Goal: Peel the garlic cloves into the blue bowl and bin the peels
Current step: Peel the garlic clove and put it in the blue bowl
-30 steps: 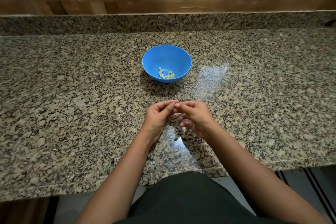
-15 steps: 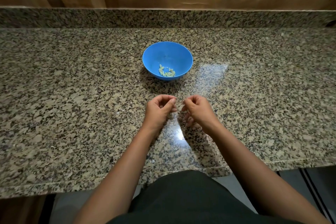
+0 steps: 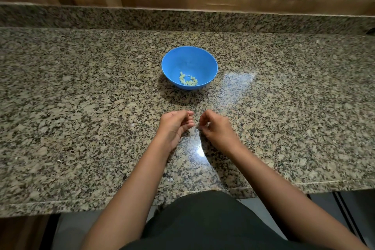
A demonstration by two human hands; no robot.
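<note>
Both hands hover low over the granite countertop (image 3: pixel 81 107), close together but apart, with a narrow gap between their fingertips. The left hand (image 3: pixel 174 126) has its fingers curled in towards the thumb. The right hand (image 3: pixel 217 128) is bunched the same way, its thumb and forefinger drawn together as if pinching. Whether either holds a clove or a scrap of peel I cannot tell, as anything there is too small to see. Working this near the body probably keeps loose skins in one spot for gathering later. The blue bowl (image 3: pixel 182 59) stands straight ahead of the hands, beyond the fingertips and within easy reach, so a finished clove needs only a short forward drop. A small heap of peeled cloves (image 3: pixel 188 81) lies in its bottom, so the peeling seems well along. No bin is in view.
</note>
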